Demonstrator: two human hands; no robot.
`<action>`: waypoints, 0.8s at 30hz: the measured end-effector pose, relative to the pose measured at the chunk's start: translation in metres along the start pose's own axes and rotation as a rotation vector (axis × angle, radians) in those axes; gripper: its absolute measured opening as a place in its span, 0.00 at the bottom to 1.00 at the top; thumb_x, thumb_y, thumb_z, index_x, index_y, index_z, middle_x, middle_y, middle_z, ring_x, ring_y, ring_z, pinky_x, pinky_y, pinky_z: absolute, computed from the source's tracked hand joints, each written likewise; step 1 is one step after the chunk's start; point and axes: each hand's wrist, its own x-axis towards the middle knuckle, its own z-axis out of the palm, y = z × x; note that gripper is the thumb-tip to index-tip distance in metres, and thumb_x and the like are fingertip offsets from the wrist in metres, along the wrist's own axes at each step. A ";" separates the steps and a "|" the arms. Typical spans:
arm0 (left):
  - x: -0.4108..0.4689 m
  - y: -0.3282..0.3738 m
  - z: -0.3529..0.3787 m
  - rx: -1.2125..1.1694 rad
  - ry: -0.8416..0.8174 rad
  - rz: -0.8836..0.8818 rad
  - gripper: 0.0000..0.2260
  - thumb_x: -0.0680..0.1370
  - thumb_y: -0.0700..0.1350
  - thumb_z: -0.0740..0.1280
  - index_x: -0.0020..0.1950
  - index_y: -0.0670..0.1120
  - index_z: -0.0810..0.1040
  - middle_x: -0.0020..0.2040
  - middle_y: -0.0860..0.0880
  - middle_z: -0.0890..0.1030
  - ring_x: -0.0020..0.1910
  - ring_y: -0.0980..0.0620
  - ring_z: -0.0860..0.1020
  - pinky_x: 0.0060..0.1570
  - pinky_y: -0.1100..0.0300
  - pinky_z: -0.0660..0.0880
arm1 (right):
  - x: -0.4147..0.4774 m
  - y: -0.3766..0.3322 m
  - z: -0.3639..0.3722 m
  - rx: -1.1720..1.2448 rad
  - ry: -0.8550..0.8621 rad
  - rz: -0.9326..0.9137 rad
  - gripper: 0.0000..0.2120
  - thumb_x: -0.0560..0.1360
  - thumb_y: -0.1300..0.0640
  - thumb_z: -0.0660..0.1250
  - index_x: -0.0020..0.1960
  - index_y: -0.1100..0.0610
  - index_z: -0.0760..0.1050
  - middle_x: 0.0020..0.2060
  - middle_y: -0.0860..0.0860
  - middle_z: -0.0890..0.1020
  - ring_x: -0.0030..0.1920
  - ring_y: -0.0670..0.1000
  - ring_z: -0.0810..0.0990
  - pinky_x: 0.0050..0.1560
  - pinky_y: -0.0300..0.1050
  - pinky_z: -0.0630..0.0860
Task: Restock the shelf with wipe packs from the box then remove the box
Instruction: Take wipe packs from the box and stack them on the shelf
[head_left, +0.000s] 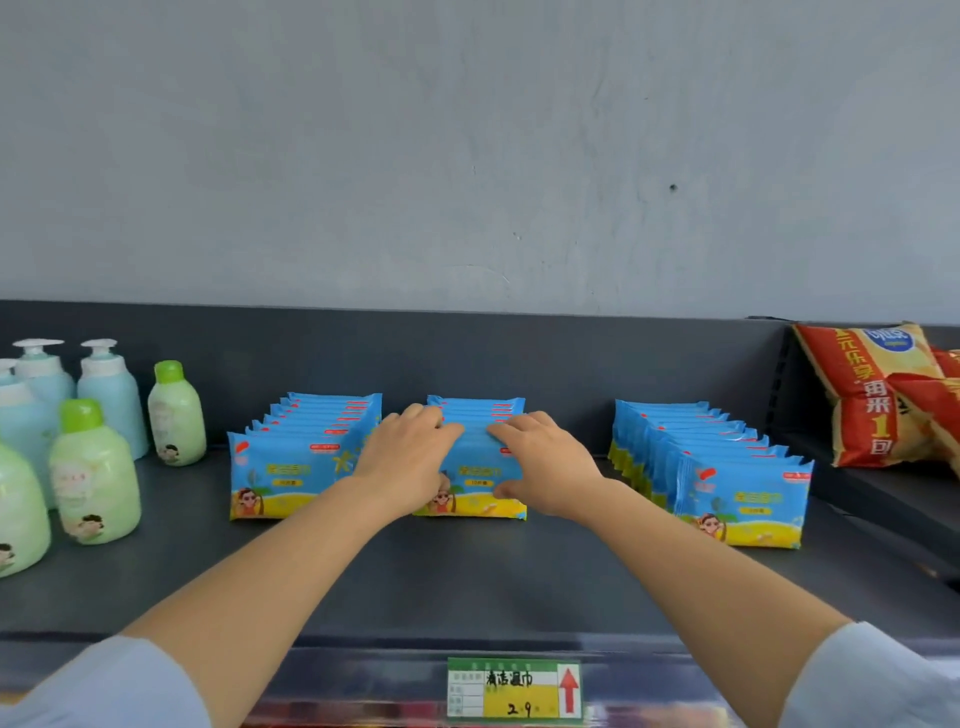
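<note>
- Sleeves (104, 686), pale blue, sit at both bottom corners; bare forearms reach in over the shelf (467, 582).
- Tag (514, 688) is on the shelf's front edge between my arms: green and yellow, red arrow, handwritten 2.9.
- Left hand (402, 462) is on the middle row (475, 480) of wipe packs, fingers curled over the pack tops, thumb low at the front pack's left edge.
- Right hand (545, 462) mirrors it: fingers over the tops, thumb pressed on the front pack's face. Both clasp that row from either side.
- Left row (291, 467) stands just beside my left hand; right row (727, 488) is well apart and angled. All packs stand upright on the shelf.
- Bottles (96, 467), green and blue, at far left.
- Snack bags (872, 395), red, in the next bay at right.
</note>
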 end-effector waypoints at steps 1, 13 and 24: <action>-0.001 -0.001 0.002 -0.029 0.013 -0.006 0.22 0.74 0.52 0.70 0.66 0.49 0.71 0.60 0.50 0.71 0.59 0.49 0.69 0.56 0.55 0.70 | 0.000 0.001 0.001 0.020 0.008 0.005 0.33 0.72 0.46 0.71 0.73 0.52 0.63 0.69 0.50 0.68 0.69 0.52 0.63 0.65 0.49 0.70; 0.000 0.000 0.008 -1.084 -0.221 -0.566 0.42 0.68 0.34 0.76 0.74 0.47 0.56 0.61 0.50 0.73 0.58 0.51 0.73 0.58 0.58 0.72 | 0.006 0.005 0.010 0.639 -0.061 0.349 0.43 0.63 0.55 0.81 0.70 0.56 0.60 0.59 0.48 0.75 0.54 0.46 0.74 0.56 0.43 0.76; 0.006 -0.005 0.020 -1.307 -0.314 -0.551 0.33 0.67 0.27 0.74 0.65 0.50 0.68 0.58 0.51 0.77 0.63 0.49 0.74 0.60 0.57 0.73 | 0.014 0.015 0.017 0.953 -0.126 0.350 0.49 0.61 0.64 0.81 0.74 0.55 0.57 0.51 0.43 0.73 0.58 0.48 0.75 0.60 0.46 0.76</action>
